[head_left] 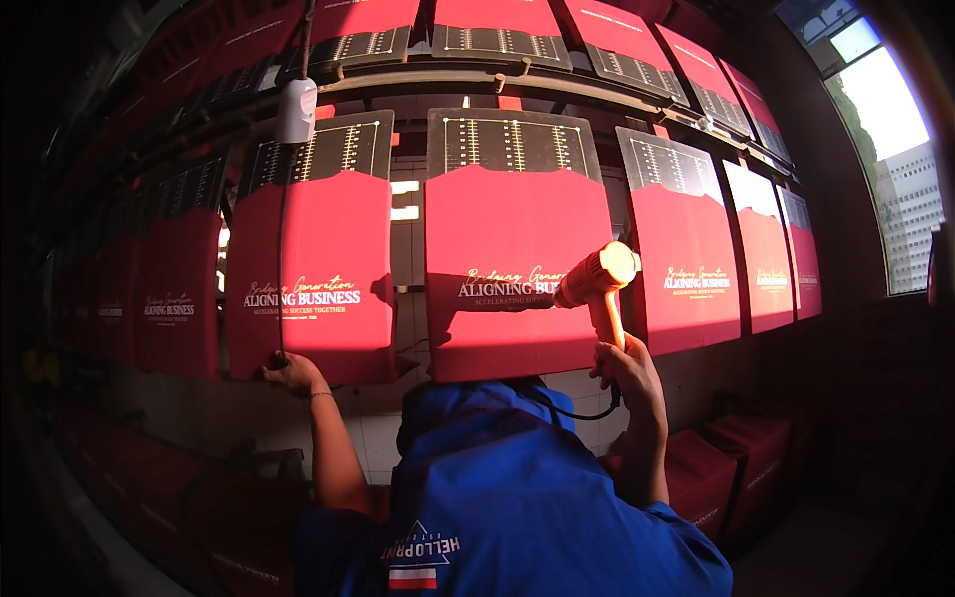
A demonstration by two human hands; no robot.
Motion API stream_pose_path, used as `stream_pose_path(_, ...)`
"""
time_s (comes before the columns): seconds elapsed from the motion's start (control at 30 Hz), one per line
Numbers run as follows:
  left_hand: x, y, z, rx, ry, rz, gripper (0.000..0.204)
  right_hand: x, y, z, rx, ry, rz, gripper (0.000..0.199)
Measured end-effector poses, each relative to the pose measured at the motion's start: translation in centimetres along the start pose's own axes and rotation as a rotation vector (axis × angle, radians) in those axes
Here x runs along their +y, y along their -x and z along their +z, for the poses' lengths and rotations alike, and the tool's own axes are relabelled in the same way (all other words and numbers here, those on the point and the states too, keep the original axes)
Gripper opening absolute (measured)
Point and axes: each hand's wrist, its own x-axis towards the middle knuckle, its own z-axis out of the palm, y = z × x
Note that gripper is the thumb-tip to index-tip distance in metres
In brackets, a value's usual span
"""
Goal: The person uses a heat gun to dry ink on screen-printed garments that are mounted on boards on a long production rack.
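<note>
My right hand [629,370] grips the handle of an orange hair dryer [599,277]. Its nozzle points left, close to the white and gold print on a red garment [517,224] stretched over a black board [512,139] with white scale marks. A dark shadow falls across that print. At the lower edge of the red garment to the left [313,224], my left hand [291,373] has its fingers closed round a black cord [285,239]. This cord hangs from a white socket block [297,111]. The dryer's own cord [597,414] loops down toward my blue shirt.
More red printed garments on boards stand in a row to the right [679,254] and left [177,269]. Another row [497,30] lies beyond a metal rail [418,80]. Red-covered shapes [681,478] sit low at the right. A bright window [885,119] is at the far right.
</note>
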Motion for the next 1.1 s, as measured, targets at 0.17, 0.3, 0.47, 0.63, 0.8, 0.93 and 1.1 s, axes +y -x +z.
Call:
stream_pose_path(0.17, -0.2, -0.1, 0.4, 0.009, 0.082, 0.014, 0.063, 0.4, 0.0, -0.5, -0.015, -0.047, -0.027, 0.019)
stream_pose_path(0.3, 0.7, 0.5, 0.2, 0.029, 0.021, 0.017, 0.062, 0.7, -0.1, -1.3, 0.046, -0.002, -0.020, 0.019)
stream_pose_path(0.47, -0.4, -0.4, 0.5, -0.002, -0.007, 0.011, 0.064, 0.4, -0.3, -3.3, 0.042, -0.022, -0.018, 0.018)
stream_pose_path(0.63, -2.5, -1.9, 2.2, 0.041, -0.033, 0.149, 0.059, 1.0, -0.2, -4.2, 0.073, -0.017, -0.044, 0.018)
stream_pose_path(0.8, -5.0, -5.5, -0.4, -0.153, -0.130, 0.232, 0.055, 0.8, -0.5, -5.7, 0.002, -0.087, -0.046, 0.019)
stream_pose_path(0.93, -5.4, -10.9, -4.0, -0.162, -0.199, 0.319, 0.048, 0.8, -0.5, -3.1, -0.023, -0.115, -0.034, 0.019)
stream_pose_path(1.1, -4.6, -17.4, -4.9, -0.144, -0.198, 0.154, 0.049, 0.2, -0.5, 2.5, -0.163, -0.167, -0.004, 0.020)
